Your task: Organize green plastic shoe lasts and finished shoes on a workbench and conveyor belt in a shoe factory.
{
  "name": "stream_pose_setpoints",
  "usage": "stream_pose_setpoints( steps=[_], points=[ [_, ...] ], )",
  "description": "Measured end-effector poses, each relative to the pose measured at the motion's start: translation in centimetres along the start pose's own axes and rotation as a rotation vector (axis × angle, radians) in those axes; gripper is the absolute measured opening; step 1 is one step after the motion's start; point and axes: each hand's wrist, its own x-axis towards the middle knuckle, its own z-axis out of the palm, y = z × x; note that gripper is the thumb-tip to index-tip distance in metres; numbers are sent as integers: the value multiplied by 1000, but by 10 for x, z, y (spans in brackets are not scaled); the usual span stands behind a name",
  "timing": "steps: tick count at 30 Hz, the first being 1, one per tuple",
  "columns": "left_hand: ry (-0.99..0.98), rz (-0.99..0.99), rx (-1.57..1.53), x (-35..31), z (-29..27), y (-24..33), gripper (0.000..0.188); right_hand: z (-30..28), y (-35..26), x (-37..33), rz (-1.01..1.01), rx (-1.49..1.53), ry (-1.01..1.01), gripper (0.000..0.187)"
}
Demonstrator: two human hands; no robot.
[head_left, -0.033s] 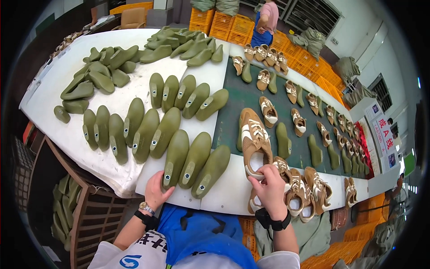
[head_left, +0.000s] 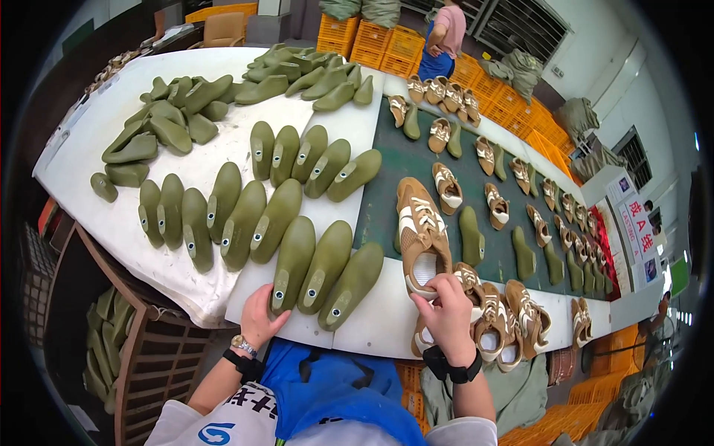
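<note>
My right hand (head_left: 449, 308) pinches the heel of a brown sneaker (head_left: 424, 227) with white stripes and laces. The toe points away from me, over the green belt (head_left: 387, 167), and a pale lining shows inside the opening. My left hand (head_left: 260, 316) rests at the table's near edge, thumb apart from the fingers, beside the heel end of a green shoe last (head_left: 293, 260). Whether it touches that last I cannot tell. Two similar lasts lie to its right, the nearer one (head_left: 352, 286) slanting. More brown sneakers (head_left: 489, 327) cluster just right of my right hand.
Rows of green lasts (head_left: 242, 238) cover the white table (head_left: 82, 201), with a heap (head_left: 171, 123) behind. Sneakers and lasts line the belt to the right. A wooden crate (head_left: 160, 372) of lasts stands low left. Orange crates (head_left: 401, 48) and a person (head_left: 442, 41) are at the back.
</note>
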Motion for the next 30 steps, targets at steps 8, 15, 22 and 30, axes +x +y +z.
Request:
stream_pose_setpoints(
  steps=[8, 15, 22, 30],
  points=[
    [202, -21, -263, 10, -31, 33, 53, 25, -30, -5, -109, 31, -22, 27],
    [98, 253, -90, 91, -60, 149, 54, 55, -79, -28, -337, 104, 22, 23],
    [179, 280, -181, 83, -51, 143, 41, 45, -78, -30, -209, 467, -167, 21],
    [199, 432, -135, 71, -50, 156, 40, 34, -83, -9, -207, 138, 161, 29]
  ],
)
